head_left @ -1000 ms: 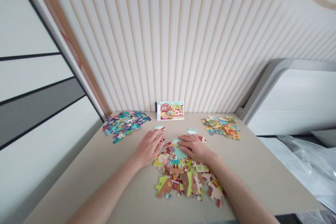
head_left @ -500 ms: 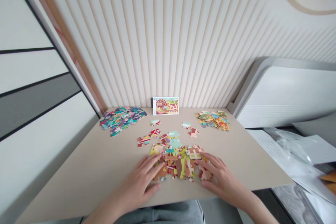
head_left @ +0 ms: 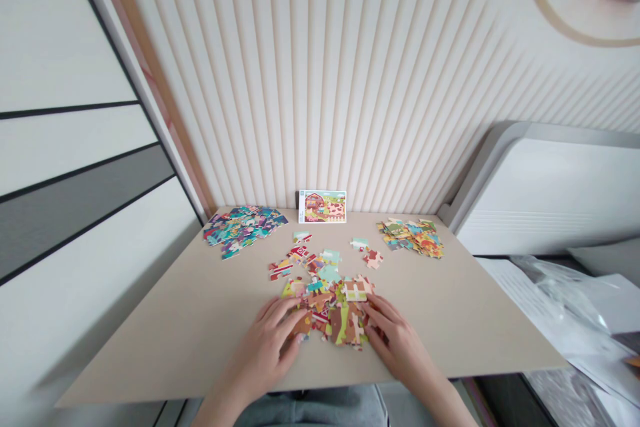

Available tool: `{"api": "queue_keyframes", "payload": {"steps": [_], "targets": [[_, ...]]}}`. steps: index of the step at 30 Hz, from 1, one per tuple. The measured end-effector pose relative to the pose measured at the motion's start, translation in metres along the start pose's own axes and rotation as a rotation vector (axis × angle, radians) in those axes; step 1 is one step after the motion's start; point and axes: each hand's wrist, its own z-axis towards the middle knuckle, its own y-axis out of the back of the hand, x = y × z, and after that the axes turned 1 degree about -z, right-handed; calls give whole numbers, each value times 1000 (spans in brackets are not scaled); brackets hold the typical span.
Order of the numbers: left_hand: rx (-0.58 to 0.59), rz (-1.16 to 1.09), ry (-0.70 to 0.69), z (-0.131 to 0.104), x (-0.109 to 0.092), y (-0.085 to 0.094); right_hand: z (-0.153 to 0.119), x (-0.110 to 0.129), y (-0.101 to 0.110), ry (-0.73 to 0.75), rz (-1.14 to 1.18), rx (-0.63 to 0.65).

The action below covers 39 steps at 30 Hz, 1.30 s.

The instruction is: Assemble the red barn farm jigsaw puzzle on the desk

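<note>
A heap of jigsaw puzzle pieces (head_left: 340, 317) in brown, green, red and pink lies near the table's front edge. My left hand (head_left: 273, 340) rests against its left side, fingers stretched out and touching the outer pieces. Along the right side lies my right hand (head_left: 395, 333), its fingers apart and partly covering pieces there. Neither hand grips a piece. Just beyond the heap are loose pieces: a red barn piece (head_left: 299, 251), a striped piece (head_left: 280, 270), a pale blue piece (head_left: 329, 272) and a brown-and-pink piece (head_left: 373, 259).
A picture card of a farm (head_left: 323, 207) stands against the ribbed wall (head_left: 310, 80). At the back left sits a purple and teal puzzle pile (head_left: 245, 228); at the back right, a yellow and orange one (head_left: 414, 237). Clear plastic wrapping (head_left: 565, 290) lies right of the table (head_left: 210, 320).
My right hand has moved left against the heap, and its right-hand pieces have been pushed inward, so the heap is narrower. My left hand stays at the left side. The view has shifted slightly.
</note>
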Motion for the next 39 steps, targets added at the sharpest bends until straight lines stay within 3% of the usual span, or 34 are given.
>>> {"api": "queue_keyframes", "payload": {"steps": [4,8,12,16,20,23,30,36,39], "targets": [[-62,10,8,-1,5,-5,11,2,9,-3,59,-66],[-56,11,17,0,6,-7,20,-35,27,-148,6,-213],[-39,1,36,0,5,-6,27,-65,32,-133,-115,-161],[-25,-3,38,-1,6,-6,17,-46,21,-142,-245,-174],[-4,2,50,0,6,-6,1,-10,5,-134,-222,-100],[4,7,54,0,6,-6,-3,2,-4,-195,-187,-110],[-3,17,40,-1,7,-7,1,-3,-12,-292,-70,-109],[-14,10,37,-1,5,-6,-16,-25,6,-327,-175,-125],[-2,11,43,-1,5,-5,-8,-29,15,-265,-128,-148]]}}
